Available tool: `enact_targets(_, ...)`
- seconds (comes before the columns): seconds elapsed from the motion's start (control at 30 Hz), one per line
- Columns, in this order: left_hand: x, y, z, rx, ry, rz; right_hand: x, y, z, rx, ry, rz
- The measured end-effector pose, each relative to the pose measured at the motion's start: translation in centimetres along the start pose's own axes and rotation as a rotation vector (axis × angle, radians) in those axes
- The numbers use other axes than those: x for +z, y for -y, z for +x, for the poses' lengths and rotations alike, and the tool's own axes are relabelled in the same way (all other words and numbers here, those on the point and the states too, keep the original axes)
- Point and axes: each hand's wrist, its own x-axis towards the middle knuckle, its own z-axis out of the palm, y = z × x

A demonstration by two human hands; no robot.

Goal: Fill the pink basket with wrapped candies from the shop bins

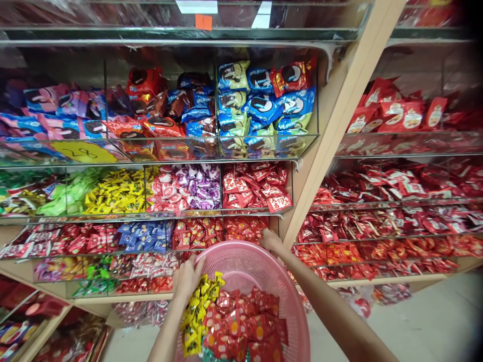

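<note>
— Basket first: where is that round pink plastic one with tiny holes (pixel 245 261), and which way does it point?

— Right beside the left hand (pixel 184 279), in front of the shelves. Its top faces up toward the person. It looks longest from near to far, and its near end is cut off.

— What are the hands doing?

— The left hand grips the basket's left edge. The right hand (pixel 272 242) is past the far right edge, by a shelf bin of shiny red packets (pixel 243 229). I can't tell if its fingers hold one.

— How many things?

— One basket, two hands and one yellow card marked 28 (pixel 83 152), beyond the left grip and to its left. Too many sweets to count! Yellow shiny sweets (pixel 196 311) lie just right of the left hand, red square packets (pixel 245 322) farther right. Some green wrappers (pixel 213 355) peek out nearer the person.

— And around?

— Tan wooden shelves (pixel 339 115) with clear fronts stand beyond the left grip, full of wrapped treats. Pale floor (pixel 433 306) shows far to its right.
</note>
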Motion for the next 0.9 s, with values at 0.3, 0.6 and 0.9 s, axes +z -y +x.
enact_targets(0.3, 0.3, 0.1, 0.2, -0.008, 0.01, 0.001, 0.9, 0.0, -0.9, -0.098, -0.137, 0.278)
enact_targets(0.6, 0.3, 0.2, 0.2, 0.007, 0.011, 0.006, -2.0, 0.6, -4.3, -0.434, -0.439, 0.212)
enact_targets(0.9, 0.2, 0.0, 0.1, -0.002, 0.015, 0.006, -3.1, 1.8, -8.7, -0.652, -0.205, 0.43)
